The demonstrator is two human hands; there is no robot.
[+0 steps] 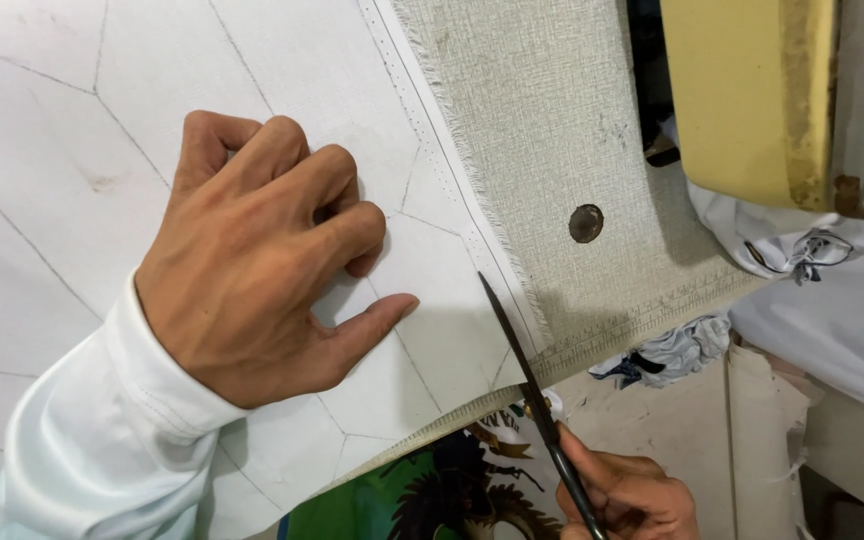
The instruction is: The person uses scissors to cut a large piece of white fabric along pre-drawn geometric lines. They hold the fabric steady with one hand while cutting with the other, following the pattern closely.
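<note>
Left hand pins white fabric — right hand apparently grips scissors.

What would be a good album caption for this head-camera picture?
Left hand pins white marked fabric flat while right hand slides black scissors in.

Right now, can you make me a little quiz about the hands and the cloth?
1. True or false: the left hand lies knuckles-up on the white fabric.
2. Which hand holds the scissors?
A. left
B. right
C. neither
3. Fill in: thin pencil-like ____ are drawn on the fabric.

Key:
1. True; its fingers are curled and its thumb is pressed flat.
2. B; the right hand grips them at the bottom edge, blades closed or nearly so, the tip lying on the fabric near its frayed edge.
3. Lines.
</note>
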